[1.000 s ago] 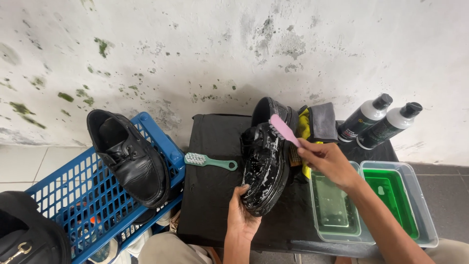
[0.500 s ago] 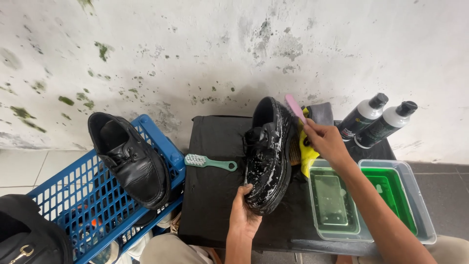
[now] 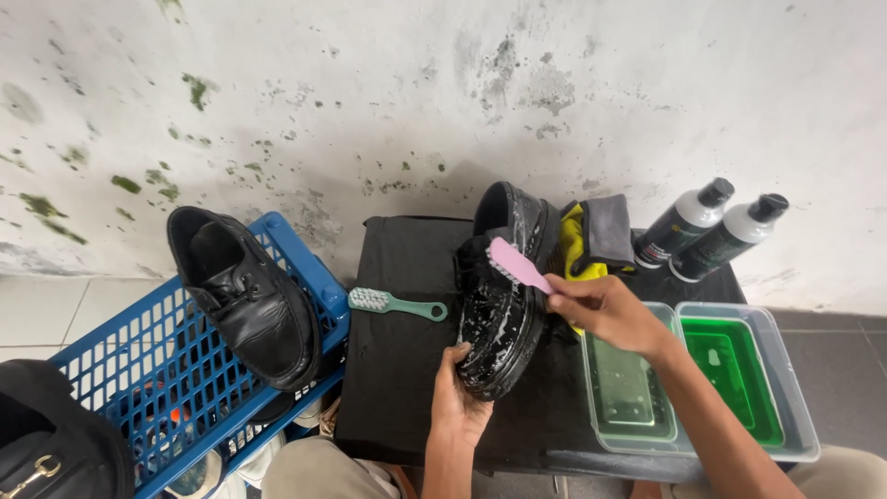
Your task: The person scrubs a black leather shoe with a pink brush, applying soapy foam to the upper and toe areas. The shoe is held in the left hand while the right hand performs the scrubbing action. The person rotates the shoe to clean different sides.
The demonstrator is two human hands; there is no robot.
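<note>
At frame centre on the black tabletop (image 3: 397, 370), the left hand (image 3: 459, 402) gripped the soapy black shoe (image 3: 499, 305)'s toe; the right hand (image 3: 601, 310), closed around a pink brush (image 3: 516, 264), seemingly touched its laces

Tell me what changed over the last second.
The right hand swung the pink brush up off the soapy black shoe, then brought it back down onto the laces. The left hand kept gripping the toe; the green brush stayed put.

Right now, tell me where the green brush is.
The green brush lies on the black mat, left of the soapy shoe and right of the blue crate.
</note>
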